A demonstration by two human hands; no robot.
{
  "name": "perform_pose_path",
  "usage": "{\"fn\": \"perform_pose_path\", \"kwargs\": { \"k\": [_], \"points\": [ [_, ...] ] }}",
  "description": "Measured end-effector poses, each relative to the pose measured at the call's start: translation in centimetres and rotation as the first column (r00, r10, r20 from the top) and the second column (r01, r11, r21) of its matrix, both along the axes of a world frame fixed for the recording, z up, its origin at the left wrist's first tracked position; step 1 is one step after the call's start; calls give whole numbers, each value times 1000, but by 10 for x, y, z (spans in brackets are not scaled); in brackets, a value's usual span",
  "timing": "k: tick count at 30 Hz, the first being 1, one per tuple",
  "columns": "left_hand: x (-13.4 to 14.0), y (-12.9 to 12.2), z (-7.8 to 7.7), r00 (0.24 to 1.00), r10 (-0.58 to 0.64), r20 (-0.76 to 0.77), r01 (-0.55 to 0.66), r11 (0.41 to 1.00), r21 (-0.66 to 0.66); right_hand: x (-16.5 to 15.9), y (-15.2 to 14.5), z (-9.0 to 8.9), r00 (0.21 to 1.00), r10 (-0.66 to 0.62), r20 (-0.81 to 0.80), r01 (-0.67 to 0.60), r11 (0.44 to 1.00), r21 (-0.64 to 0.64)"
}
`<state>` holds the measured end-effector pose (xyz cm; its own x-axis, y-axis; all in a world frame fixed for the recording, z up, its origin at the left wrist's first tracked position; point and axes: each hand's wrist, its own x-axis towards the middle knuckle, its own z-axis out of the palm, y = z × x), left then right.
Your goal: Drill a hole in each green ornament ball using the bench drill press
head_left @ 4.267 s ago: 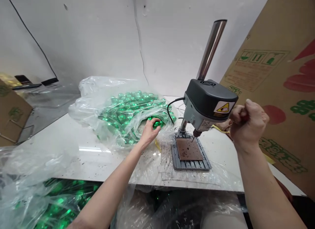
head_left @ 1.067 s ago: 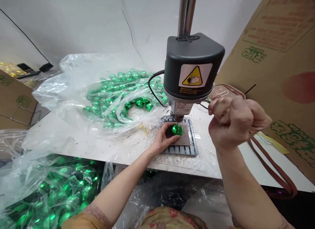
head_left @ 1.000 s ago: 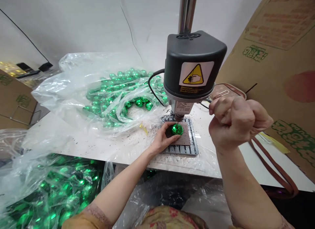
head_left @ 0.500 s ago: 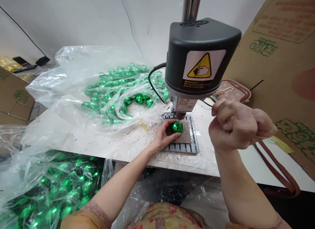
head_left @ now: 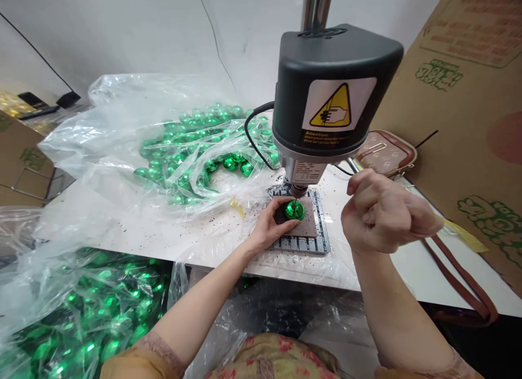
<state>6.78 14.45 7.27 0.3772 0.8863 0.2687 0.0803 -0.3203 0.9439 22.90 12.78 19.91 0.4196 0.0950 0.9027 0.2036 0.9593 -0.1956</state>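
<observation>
My left hand point(head_left: 272, 224) curls its thumb and fingers around a shiny green faceted ball point(head_left: 294, 210), holding it on a brown square pad point(head_left: 306, 229) over the slotted metal base point(head_left: 324, 243). Directly above the ball is the chuck point(head_left: 299, 191) of a black bench drill press point(head_left: 336, 91), its thin bit coming down to the ball's top. Whether the bit is inside the ball is hard to see. On the right, my right hand point(head_left: 381, 213) is closed in a fist around the press's lever point(head_left: 354, 164); most of the lever is hidden by the fingers.
Clear plastic bags with many green balls lie on the table point(head_left: 207, 227) at left and below its edge point(head_left: 110, 308). Dark shavings are scattered around the base. A pink bag point(head_left: 387, 153) with a brown strap and a large cardboard box point(head_left: 460, 140) stand at right.
My right hand has shifted slightly left and down with the lever. My left hand stays on the ball under the bit.
</observation>
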Motion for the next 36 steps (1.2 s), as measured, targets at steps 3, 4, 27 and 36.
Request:
{"fn": "perform_pose_path", "kwargs": {
  "k": [3,4,27,36],
  "points": [
    [1,0,-1,1000,6,16,-5,1000,-15,-6,-5,19,993,-16,-116,6,996,-87],
    [1,0,-1,1000,14,18,-14,1000,-19,-8,-6,29,986,-16,-167,-10,988,-156],
    [-114,-144,-142,780,75,-621,-223,961,-164,3,13,61,982,-56,-178,-12,933,-360],
    [-79,-171,-160,600,-776,-197,390,498,-775,9,20,56,968,64,-241,-146,930,-336]
  ]
}}
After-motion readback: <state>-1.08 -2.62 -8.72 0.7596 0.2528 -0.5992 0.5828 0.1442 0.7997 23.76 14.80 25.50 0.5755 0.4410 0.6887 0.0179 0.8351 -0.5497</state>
